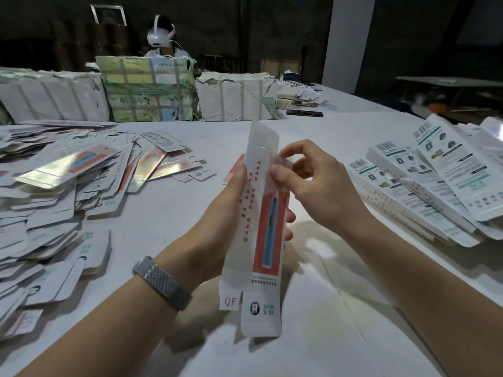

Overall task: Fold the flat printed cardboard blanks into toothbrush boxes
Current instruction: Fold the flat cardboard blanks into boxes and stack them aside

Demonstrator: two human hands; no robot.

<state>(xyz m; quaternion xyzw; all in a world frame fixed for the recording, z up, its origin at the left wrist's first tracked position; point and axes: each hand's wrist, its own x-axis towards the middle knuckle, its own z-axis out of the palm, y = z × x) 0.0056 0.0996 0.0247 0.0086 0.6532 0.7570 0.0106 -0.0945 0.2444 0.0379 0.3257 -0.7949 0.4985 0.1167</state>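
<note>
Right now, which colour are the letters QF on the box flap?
Red on white flap, clearest in the head view.

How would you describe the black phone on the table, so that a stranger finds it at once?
Start at the row of taped paper bundles along the far side of the white table. At the row's right end, beside a small heap of paper scraps, lies the phone. It is the only flat, dark, glossy slab among white and printed paper.

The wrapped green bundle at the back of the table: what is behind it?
Behind the green bundle sits a person wearing a white headset; only head and shoulders show. The bundle covers their hands and anything they are working on.
</note>
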